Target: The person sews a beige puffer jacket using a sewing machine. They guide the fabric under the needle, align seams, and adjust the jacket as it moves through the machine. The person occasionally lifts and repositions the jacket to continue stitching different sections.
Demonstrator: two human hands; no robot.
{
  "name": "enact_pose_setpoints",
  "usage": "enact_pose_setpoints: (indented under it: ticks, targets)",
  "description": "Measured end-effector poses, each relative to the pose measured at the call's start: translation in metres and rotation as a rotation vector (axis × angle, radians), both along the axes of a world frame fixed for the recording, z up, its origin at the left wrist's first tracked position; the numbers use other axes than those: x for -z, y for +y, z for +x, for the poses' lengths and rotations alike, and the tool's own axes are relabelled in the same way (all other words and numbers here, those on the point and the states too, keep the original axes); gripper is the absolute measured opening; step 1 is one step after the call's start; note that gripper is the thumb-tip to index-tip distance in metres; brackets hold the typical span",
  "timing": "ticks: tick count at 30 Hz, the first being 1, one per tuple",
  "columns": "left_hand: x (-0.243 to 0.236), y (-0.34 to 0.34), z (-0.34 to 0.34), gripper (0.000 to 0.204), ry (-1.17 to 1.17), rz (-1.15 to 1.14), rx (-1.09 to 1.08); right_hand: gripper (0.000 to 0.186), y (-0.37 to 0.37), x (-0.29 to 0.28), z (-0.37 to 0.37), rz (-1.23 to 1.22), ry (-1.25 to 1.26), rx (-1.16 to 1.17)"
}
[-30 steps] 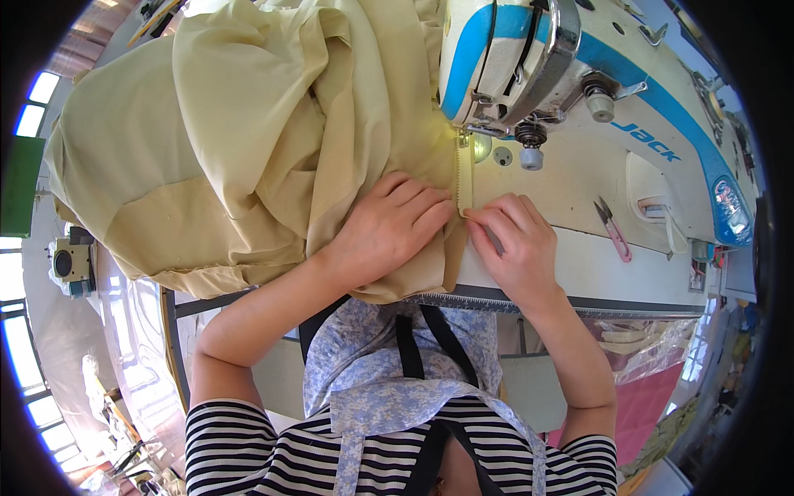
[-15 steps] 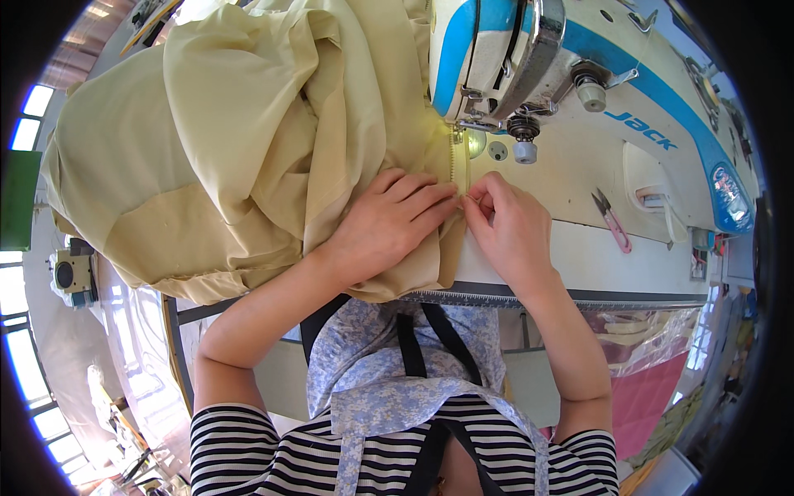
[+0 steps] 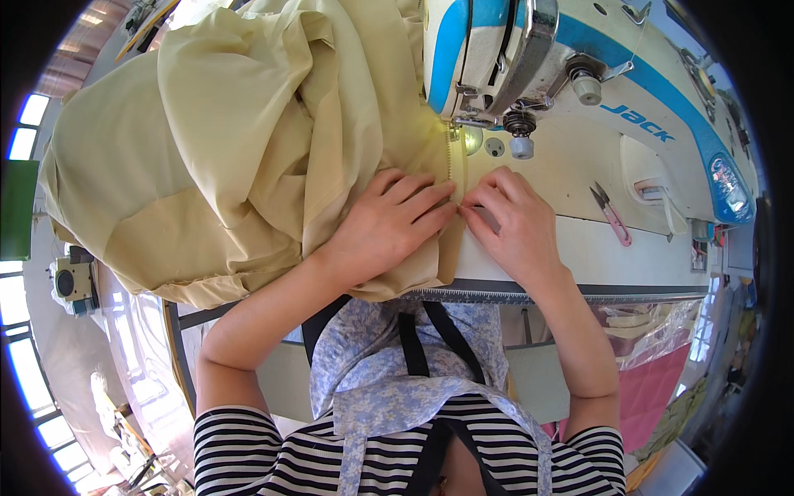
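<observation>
A large beige garment [image 3: 223, 140] lies bunched under and to the left of my left hand [image 3: 393, 219]. That hand rests on the cloth with its fingers stretched toward a pale yellow zipper [image 3: 458, 165]; its thumb is hidden. The zipper runs along the garment's right edge, from the presser foot [image 3: 454, 132] down to my fingertips. At the zipper's near end my right hand [image 3: 514, 219] is closed in a pinch on its edge, right beside the left fingertips. The white and blue sewing machine [image 3: 496, 66] stands just beyond, its lamp lighting the cloth.
Thread snips with a pink handle [image 3: 614, 221] lie on the table to the right of my right hand. A ruler strip [image 3: 529, 293] runs along the table's front edge. At the left stands a small boxy device [image 3: 73, 279] with a dark round knob.
My right hand has shifted slightly, its curled fingers straightening somewhat while the fingertips stay at the zipper's edge. My left hand keeps its place on the cloth. The whole view has moved a little.
</observation>
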State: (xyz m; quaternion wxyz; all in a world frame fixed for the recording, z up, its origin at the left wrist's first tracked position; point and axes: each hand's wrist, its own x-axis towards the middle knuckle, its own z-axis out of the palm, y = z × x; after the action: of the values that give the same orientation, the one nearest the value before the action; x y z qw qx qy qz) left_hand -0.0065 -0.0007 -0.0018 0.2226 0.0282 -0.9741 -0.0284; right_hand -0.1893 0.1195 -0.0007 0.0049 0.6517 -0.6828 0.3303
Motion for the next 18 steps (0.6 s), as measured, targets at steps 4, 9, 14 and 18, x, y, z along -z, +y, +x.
enact_pose_setpoints:
  ticks: [4,9,14,18]
  targets:
    - [0.002,-0.001,0.0,0.032,0.0,0.017,0.006,0.01,-0.005,-0.002,-0.003,0.148,-0.154,0.041]
    - [-0.001,-0.002,0.001,0.034,-0.002,0.037,-0.001,0.016,-0.015,-0.01,-0.007,0.319,-0.178,0.084]
    - [-0.003,-0.001,0.0,0.036,-0.008,0.007,-0.009,0.015,-0.021,-0.022,-0.008,0.481,-0.213,0.1]
    - [-0.003,0.004,-0.002,0.036,-0.008,-0.031,-0.025,0.014,-0.022,-0.022,-0.008,0.493,-0.19,0.102]
